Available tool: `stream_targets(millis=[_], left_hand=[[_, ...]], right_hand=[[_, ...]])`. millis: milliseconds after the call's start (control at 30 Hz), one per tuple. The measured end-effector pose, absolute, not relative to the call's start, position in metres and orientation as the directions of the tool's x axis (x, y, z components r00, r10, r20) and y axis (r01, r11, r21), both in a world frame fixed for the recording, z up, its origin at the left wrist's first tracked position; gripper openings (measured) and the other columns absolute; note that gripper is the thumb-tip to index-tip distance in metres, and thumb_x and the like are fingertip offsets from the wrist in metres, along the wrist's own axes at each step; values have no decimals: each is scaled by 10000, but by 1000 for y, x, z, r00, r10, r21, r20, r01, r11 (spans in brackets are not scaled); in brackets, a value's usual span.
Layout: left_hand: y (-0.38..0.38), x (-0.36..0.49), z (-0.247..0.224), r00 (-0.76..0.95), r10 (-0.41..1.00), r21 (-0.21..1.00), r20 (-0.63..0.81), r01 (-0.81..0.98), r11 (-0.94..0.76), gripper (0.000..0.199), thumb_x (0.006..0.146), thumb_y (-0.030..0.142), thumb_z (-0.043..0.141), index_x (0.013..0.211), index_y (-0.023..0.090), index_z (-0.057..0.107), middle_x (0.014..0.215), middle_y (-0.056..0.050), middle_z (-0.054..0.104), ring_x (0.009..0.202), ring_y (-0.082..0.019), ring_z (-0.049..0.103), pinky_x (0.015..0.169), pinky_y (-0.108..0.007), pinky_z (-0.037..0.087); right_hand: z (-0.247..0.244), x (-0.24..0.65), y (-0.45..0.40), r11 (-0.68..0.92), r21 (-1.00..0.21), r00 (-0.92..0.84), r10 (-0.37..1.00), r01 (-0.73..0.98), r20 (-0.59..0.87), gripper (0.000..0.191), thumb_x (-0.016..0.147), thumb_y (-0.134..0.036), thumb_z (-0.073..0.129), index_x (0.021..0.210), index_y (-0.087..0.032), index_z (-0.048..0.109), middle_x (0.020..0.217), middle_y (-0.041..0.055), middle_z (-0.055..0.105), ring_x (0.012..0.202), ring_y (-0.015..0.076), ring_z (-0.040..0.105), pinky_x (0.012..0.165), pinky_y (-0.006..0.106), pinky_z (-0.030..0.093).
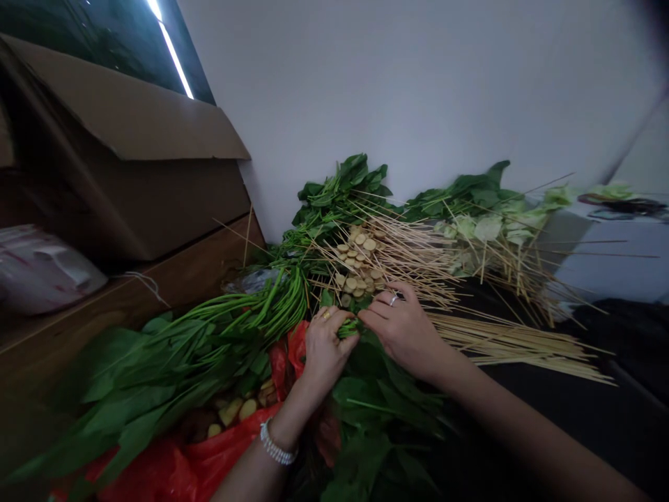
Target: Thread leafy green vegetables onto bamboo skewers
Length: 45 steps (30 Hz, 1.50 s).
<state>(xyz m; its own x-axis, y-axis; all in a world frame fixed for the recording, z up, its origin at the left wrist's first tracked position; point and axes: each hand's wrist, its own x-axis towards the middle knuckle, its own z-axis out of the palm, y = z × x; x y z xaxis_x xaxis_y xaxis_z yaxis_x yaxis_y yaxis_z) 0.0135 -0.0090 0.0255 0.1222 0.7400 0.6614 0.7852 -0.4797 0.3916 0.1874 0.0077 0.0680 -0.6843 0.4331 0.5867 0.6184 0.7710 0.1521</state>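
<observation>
Clutching a bunch of greens point(348, 328), the left hand point(328, 344) on my remote feed has its fingers curled tight around the stems. Right hand point(398, 324) is right up at the bunch, but I can't tell if its fingers are clamped. Just beyond I see skewered slices point(359, 249), with bare sticks point(517, 341) off right.

1. Red bag point(172, 470), 7 o'clock: thin, crinkled plastic, glossy along its folds.
2. Leafy greens point(136, 383), 8 o'clock: smooth, faintly glossy.
3. Ledge point(191, 254), 9 o'clock: wood, dull.
4. Box point(157, 206), 10 o'clock: matt cardboard.
5. Wall point(408, 97), 1 o'clock: smooth, matt.
6. Skewers point(523, 345), 4 o'clock: matt wood.
7. Ring point(394, 300), also toward 4 o'clock: shiny metal.
</observation>
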Motion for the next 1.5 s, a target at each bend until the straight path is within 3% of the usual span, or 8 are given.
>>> stream_targets(millis=[200,300,433,533,700,1100,1300,1500], left_hand=[[5,-14,30,-287,731,702,619,620,-351,116,780,203,518,742,191,627,680,9,587,662,-161,546,650,-271,431],[11,-32,37,-417,643,723,642,610,-326,159,836,231,473,751,192,602,715,9,575,700,-155,554,689,-269,438],[4,-29,41,-350,542,600,764,695,-396,179,882,256,474,806,197,626,863,-28,590,840,-176,573,791,-298,445],[-1,-22,40,-360,553,621,751,670,-406,210,928,284,440,849,203,617,874,-28,631,857,-176,589,809,-297,446],[-3,-20,37,-405,612,697,680,617,-366,220,955,339,427,900,206,593,787,5,634,699,-144,573,694,-254,447],[-3,-15,33,-226,595,542,771,724,-427,117,905,278,554,932,190,626,860,-15,685,764,-146,629,723,-257,470],[-1,-15,19,64,499,231,864,830,-507,216,899,165,556,1067,198,687,808,-42,656,787,-175,607,763,-316,478],[-5,-12,22,183,460,72,869,872,-484,533,862,60,520,1349,275,536,1300,-102,600,1249,-262,491,1046,-468,390]], right_hand=[[72,199,10,779,137,-693,443,611,569,193,868,-68,507,910,-194,645,833,24,676,919,213,569,1045,464,235],[70,215,20,754,52,-614,491,655,618,198,900,-92,469,947,-193,633,898,47,696,900,216,599,1016,463,281],[65,230,41,637,-383,-311,708,669,634,137,952,-234,432,969,-200,564,843,55,696,777,211,646,782,369,434],[60,231,52,515,-711,-182,851,479,493,148,961,-321,386,949,-214,487,709,-4,646,551,162,626,617,308,455],[54,227,55,326,-933,-218,932,153,290,273,923,-434,434,1075,-207,443,659,-51,615,451,136,603,513,273,445],[55,216,43,170,-985,-380,909,-37,171,230,892,-368,511,1031,-185,501,663,-47,630,445,108,589,523,251,435],[49,204,33,234,-972,-464,863,19,199,238,923,-382,477,1070,-198,443,669,-65,604,441,116,608,491,243,439],[48,198,24,357,-919,-571,795,166,205,171,967,-318,409,1084,-211,473,688,-61,582,462,111,607,486,228,442]])
